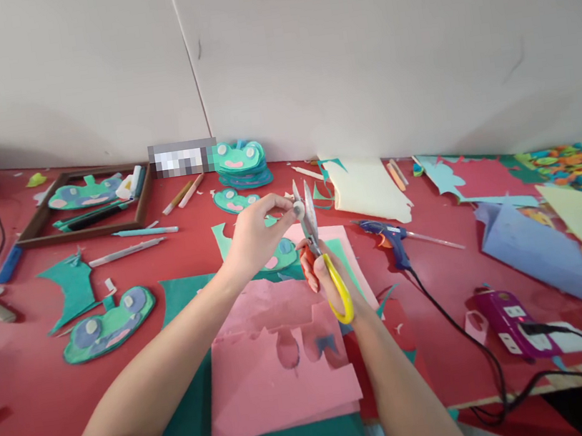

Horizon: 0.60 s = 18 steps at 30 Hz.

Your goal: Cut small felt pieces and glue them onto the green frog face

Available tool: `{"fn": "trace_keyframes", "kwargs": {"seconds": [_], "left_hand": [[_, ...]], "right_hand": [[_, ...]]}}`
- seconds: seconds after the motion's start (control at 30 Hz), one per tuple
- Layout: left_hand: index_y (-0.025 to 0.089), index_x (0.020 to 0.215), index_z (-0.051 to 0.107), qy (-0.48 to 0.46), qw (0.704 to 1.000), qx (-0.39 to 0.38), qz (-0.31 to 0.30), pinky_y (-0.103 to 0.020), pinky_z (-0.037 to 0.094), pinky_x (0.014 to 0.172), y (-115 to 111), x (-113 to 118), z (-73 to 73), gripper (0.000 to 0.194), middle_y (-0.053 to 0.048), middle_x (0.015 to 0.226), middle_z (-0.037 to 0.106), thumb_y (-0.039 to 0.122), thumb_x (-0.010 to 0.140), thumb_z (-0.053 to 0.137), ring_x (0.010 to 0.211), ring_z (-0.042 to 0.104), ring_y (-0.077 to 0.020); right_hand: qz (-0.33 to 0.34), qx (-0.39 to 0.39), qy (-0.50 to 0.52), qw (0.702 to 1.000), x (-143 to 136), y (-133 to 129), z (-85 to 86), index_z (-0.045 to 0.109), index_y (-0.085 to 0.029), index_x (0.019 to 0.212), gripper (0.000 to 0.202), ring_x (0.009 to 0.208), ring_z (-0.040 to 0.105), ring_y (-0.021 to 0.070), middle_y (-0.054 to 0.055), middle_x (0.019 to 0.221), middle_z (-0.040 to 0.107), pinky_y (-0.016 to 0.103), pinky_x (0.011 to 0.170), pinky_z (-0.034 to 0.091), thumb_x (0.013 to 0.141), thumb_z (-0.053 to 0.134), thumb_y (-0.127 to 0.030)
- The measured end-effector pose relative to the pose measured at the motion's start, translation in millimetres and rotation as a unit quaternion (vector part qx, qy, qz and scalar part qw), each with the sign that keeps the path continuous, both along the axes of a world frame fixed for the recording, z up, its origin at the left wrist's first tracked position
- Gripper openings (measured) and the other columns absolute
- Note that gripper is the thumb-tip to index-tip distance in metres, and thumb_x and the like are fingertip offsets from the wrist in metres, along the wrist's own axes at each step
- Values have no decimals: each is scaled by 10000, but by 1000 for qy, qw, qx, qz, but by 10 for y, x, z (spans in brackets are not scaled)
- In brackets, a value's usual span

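My left hand (257,231) pinches a small white round felt piece (299,209) between thumb and fingertips. My right hand (328,285) grips scissors (341,294) with yellow and red handles, their blades parted and pointing away from me beside the white piece. Under my hands lies a green frog-like felt face (286,253), partly hidden by my left hand. Nearer to me, a pink felt sheet (283,396) with cut-out holes rests on a dark green sheet (187,406).
Another frog face (111,328) lies at left, below a brown frame (33,229) holding felt pieces and pens. Stacked faces (241,164) stand near the wall. On the right are a blue glue gun (392,236), a purple power strip (509,324) with cables, and folded blue felt (538,248).
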State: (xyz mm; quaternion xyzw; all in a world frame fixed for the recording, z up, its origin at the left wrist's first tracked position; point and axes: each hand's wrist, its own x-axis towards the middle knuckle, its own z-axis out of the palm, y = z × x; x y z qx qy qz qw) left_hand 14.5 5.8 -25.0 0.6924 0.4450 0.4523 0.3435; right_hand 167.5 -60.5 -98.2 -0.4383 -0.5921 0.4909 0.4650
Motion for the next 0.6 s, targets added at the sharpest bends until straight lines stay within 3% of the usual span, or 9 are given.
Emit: {"fn": "trace_keyframes", "kwargs": {"seconds": [0.6], "left_hand": [[193, 761, 585, -26, 999, 24, 17, -260, 489, 801, -12, 42, -59, 57, -19, 903, 698, 208, 815, 575, 866, 649, -139]], "right_hand": [[-41, -23, 5, 999, -98, -44, 116, 493, -230, 1063, 549, 459, 273, 83, -52, 634, 348, 253, 448, 243, 812, 392, -708]]}}
